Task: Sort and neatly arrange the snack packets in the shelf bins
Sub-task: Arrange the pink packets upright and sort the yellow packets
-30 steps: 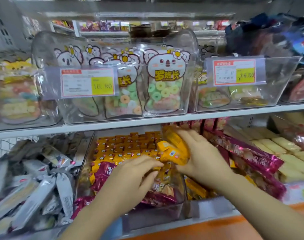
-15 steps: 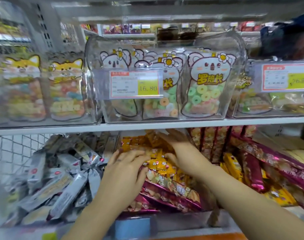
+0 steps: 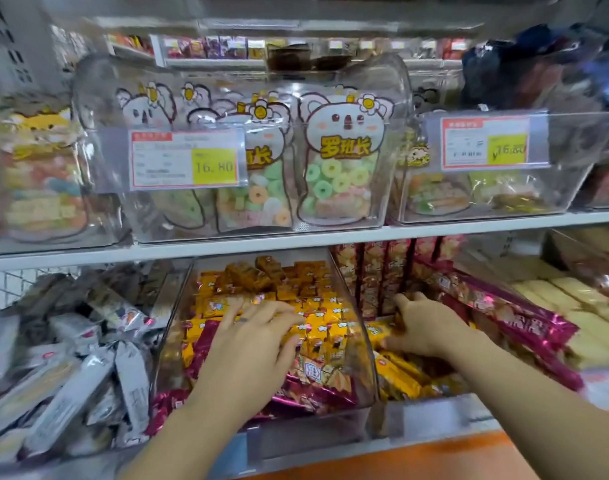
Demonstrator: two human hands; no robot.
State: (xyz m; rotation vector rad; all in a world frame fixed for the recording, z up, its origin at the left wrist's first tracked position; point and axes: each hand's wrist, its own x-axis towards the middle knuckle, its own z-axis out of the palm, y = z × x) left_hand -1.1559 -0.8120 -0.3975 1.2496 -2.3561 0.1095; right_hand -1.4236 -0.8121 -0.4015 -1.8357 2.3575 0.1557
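The sorting is part done, by the look of it. In the clear middle bin (image 3: 178,327) on the lower shelf, small yellow snack packets (image 3: 317,306) lie in fairly even rows toward the back, while magenta packets (image 3: 306,393) are jumbled at the front of the same bin, so two kinds share one compartment. The left hand (image 3: 251,344) rests flat on the yellow packets with fingers spread, gripping nothing. The right hand (image 3: 428,327) reaches into the next compartment to the right, its fingers curled among loose yellow packets (image 3: 396,375); whether it grips one I cannot tell. Long magenta packets (image 3: 504,310) lie slanted just beside it. The silver packets (image 3: 71,386) in the left bin lie heaped and untidy, so I judge much is left.
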